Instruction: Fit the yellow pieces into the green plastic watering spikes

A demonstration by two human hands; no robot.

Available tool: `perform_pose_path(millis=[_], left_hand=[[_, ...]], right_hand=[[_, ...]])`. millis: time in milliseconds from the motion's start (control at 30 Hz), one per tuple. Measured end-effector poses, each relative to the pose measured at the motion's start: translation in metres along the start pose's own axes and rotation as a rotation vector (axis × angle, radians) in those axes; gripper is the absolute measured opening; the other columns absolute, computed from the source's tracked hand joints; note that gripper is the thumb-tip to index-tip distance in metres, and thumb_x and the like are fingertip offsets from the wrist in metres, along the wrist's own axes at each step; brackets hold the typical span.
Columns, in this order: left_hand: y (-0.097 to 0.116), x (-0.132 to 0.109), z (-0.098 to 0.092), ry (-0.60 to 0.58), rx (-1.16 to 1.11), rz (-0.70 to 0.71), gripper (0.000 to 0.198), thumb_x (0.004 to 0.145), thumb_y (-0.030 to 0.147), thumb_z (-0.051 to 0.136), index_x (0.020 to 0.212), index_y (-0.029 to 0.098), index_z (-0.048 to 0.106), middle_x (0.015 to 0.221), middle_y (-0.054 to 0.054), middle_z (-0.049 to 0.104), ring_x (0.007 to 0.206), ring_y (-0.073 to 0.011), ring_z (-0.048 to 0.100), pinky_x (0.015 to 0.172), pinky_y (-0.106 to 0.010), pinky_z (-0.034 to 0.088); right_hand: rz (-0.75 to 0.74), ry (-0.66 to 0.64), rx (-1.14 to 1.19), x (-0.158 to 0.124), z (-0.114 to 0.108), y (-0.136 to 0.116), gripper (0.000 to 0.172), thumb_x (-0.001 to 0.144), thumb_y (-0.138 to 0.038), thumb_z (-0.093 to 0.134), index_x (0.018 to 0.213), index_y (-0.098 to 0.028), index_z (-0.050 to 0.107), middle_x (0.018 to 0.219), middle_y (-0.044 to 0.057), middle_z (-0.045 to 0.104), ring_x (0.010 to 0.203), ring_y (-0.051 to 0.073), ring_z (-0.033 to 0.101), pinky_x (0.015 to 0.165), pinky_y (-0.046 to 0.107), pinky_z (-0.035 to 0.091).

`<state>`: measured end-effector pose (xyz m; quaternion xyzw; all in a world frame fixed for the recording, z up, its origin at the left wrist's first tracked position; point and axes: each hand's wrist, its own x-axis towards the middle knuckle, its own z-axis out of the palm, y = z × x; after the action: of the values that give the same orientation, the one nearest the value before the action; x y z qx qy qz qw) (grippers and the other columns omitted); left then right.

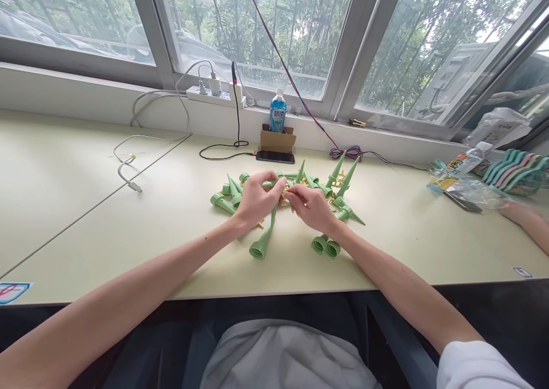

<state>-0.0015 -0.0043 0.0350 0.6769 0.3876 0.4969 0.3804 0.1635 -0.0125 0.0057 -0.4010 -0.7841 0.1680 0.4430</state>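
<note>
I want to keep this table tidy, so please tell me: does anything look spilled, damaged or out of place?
Nothing looks spilled or damaged. The cones lie or stand in mixed directions, which looks untidy. At left, a cable plug lies loose on the table, connected to nothing.

The single view looks out from the wearer's head, facing forward and down, so the shirt (287, 357) fills the bottom middle and the forearms (398, 280) reach up from the lower corners. The left hand (259, 199) and right hand (312, 207) meet near the centre, at arm's reach over the table (407, 229). Its wide field runs on to the windows (266, 28) along the top.
</note>
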Motion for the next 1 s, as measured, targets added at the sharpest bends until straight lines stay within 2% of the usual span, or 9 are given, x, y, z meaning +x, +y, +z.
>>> perform_pose_path(millis=[167, 333, 467, 533, 667, 767, 900, 1000], left_hand=[[0.0018, -0.0032, 0.0015, 0.007, 0.076, 0.104, 0.025, 0.085, 0.039, 0.06, 0.071, 0.018, 0.056, 0.053, 0.002, 0.059, 0.044, -0.012, 0.057, 0.041, -0.022, 0.038], [0.0031, -0.0032, 0.0022, 0.004, 0.019, 0.083, 0.026, 0.085, 0.04, 0.061, 0.071, 0.018, 0.058, 0.054, 0.001, 0.06, 0.046, -0.0128, 0.059, 0.041, -0.022, 0.039], [0.0033, -0.0021, 0.0012, -0.001, -0.027, 0.042, 0.027, 0.084, 0.041, 0.063, 0.07, 0.018, 0.058, 0.052, 0.002, 0.06, 0.044, -0.012, 0.056, 0.04, -0.021, 0.038], [0.0028, -0.0009, 0.0003, 0.018, -0.041, 0.022, 0.028, 0.084, 0.042, 0.063, 0.071, 0.019, 0.058, 0.05, 0.002, 0.059, 0.042, -0.0112, 0.054, 0.038, -0.021, 0.036], [0.0012, 0.0019, -0.0012, 0.053, -0.074, -0.01, 0.027, 0.084, 0.042, 0.063, 0.071, 0.019, 0.058, 0.048, 0.003, 0.058, 0.039, -0.0104, 0.051, 0.036, -0.021, 0.033], [0.0009, 0.0016, -0.0015, 0.03, -0.076, -0.009, 0.028, 0.084, 0.042, 0.063, 0.07, 0.019, 0.057, 0.049, 0.002, 0.059, 0.039, -0.0106, 0.052, 0.037, -0.021, 0.033], [0.0024, -0.0019, -0.0007, 0.006, -0.043, 0.027, 0.028, 0.084, 0.043, 0.063, 0.07, 0.019, 0.058, 0.05, 0.002, 0.059, 0.041, -0.0109, 0.053, 0.038, -0.021, 0.034], [0.0031, -0.0028, -0.0006, 0.009, -0.022, 0.039, 0.028, 0.084, 0.043, 0.064, 0.071, 0.019, 0.059, 0.05, 0.002, 0.059, 0.042, -0.011, 0.054, 0.039, -0.021, 0.034]], right_hand=[[0.007, -0.033, -0.051, -0.0015, -0.0008, 0.0021, 0.052, 0.102, -0.052, 0.032, 0.065, -0.021, 0.05, 0.049, -0.002, 0.053, 0.047, 0.012, 0.048, 0.058, 0.027, 0.042], [0.018, 0.018, -0.036, -0.0006, -0.002, -0.0006, 0.054, 0.101, -0.052, 0.037, 0.059, -0.02, 0.046, 0.052, -0.001, 0.051, 0.05, 0.011, 0.046, 0.057, 0.027, 0.039], [0.064, 0.106, 0.023, -0.0002, -0.0009, -0.0021, 0.038, 0.098, -0.049, 0.047, 0.079, -0.019, 0.059, 0.058, -0.002, 0.053, 0.052, 0.011, 0.047, 0.055, 0.026, 0.039], [0.066, 0.117, 0.08, -0.0004, 0.0006, -0.0014, 0.031, 0.095, -0.049, 0.052, 0.091, -0.019, 0.059, 0.066, -0.001, 0.058, 0.056, 0.012, 0.052, 0.056, 0.026, 0.043], [0.032, 0.101, 0.159, -0.0005, 0.0028, 0.001, 0.028, 0.092, -0.048, 0.057, 0.096, -0.02, 0.057, 0.076, 0.002, 0.062, 0.061, 0.013, 0.057, 0.059, 0.027, 0.049], [0.033, 0.083, 0.121, -0.0004, 0.0017, 0.0016, 0.03, 0.095, -0.048, 0.052, 0.088, -0.02, 0.056, 0.068, 0.0, 0.06, 0.055, 0.012, 0.054, 0.056, 0.026, 0.046], [0.037, 0.067, 0.005, -0.0005, -0.0012, 0.0005, 0.044, 0.099, -0.049, 0.043, 0.067, -0.02, 0.049, 0.052, -0.002, 0.052, 0.049, 0.011, 0.048, 0.054, 0.025, 0.04], [0.034, 0.074, -0.011, -0.0004, -0.0017, -0.0008, 0.051, 0.101, -0.05, 0.038, 0.06, -0.02, 0.045, 0.051, -0.001, 0.052, 0.05, 0.011, 0.049, 0.056, 0.026, 0.04]])
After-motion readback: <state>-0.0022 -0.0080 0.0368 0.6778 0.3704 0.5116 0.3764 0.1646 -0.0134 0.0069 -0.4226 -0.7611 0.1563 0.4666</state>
